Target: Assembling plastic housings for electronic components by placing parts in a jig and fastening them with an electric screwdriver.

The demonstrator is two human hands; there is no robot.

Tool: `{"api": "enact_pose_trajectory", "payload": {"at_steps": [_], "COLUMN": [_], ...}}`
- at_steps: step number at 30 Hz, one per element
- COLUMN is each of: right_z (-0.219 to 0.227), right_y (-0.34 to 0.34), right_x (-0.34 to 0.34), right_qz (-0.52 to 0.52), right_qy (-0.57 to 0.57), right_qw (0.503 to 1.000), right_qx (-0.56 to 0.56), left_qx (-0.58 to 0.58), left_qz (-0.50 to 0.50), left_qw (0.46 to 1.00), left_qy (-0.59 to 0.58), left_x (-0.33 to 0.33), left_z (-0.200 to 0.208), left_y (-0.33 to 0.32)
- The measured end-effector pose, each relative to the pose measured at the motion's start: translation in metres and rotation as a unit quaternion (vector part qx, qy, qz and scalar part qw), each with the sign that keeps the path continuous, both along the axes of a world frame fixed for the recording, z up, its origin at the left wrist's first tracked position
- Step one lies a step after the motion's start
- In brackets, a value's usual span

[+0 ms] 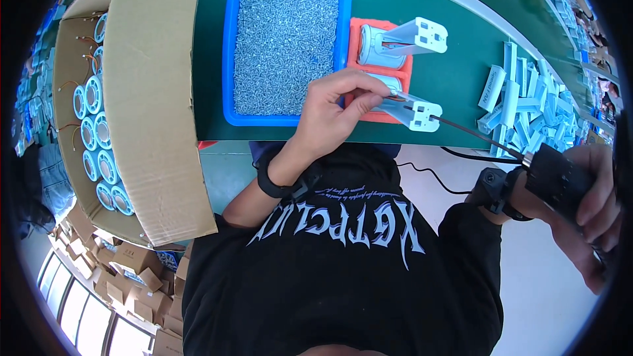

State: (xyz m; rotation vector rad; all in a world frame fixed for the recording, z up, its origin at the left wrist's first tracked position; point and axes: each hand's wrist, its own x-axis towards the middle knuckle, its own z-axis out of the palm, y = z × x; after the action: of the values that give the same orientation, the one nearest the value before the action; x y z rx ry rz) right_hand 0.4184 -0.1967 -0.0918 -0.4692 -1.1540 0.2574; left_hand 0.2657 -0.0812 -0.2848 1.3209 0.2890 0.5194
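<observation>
My right hand [597,207] is wrapped around a black electric screwdriver [557,175] at the right. Its long thin shaft reaches left through the slotted end of a white plastic housing [425,117]. That housing lies on a red foam holder [406,82], its round base partly hidden behind my left hand [335,107]. My left thumb and forefinger are pinched together at the base, near the shaft's tip and some thin wires. What they hold is too small to make out. Just beyond, a second white housing [432,34] with a round base rests in the same foam.
Left of the foam stands a blue tray [229,59] full of small screws [283,53]. A cardboard box [155,105] at the left holds several round white parts with wires [102,130]. White plastic covers [527,102] are heaped on the green table [455,86] at the right.
</observation>
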Motion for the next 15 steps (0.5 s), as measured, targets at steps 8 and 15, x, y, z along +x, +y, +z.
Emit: {"api": "enact_pose_trajectory", "payload": {"at_steps": [8, 15], "right_z": [-0.015, -0.015], "right_y": [-0.001, 0.002], "right_x": [0.006, 0.002], "right_qz": [-0.011, -0.005], "right_qy": [0.012, 0.015], "right_qw": [1.0, 1.0], "right_qx": [-0.007, -0.006], "left_qx": [-0.062, -0.049], "left_qz": [-0.016, -0.034], "left_qw": [0.996, 0.997], "left_qy": [-0.061, -0.047], "left_x": [-0.001, 0.0], "left_z": [-0.001, 0.001], "left_y": [-0.007, -0.004]}}
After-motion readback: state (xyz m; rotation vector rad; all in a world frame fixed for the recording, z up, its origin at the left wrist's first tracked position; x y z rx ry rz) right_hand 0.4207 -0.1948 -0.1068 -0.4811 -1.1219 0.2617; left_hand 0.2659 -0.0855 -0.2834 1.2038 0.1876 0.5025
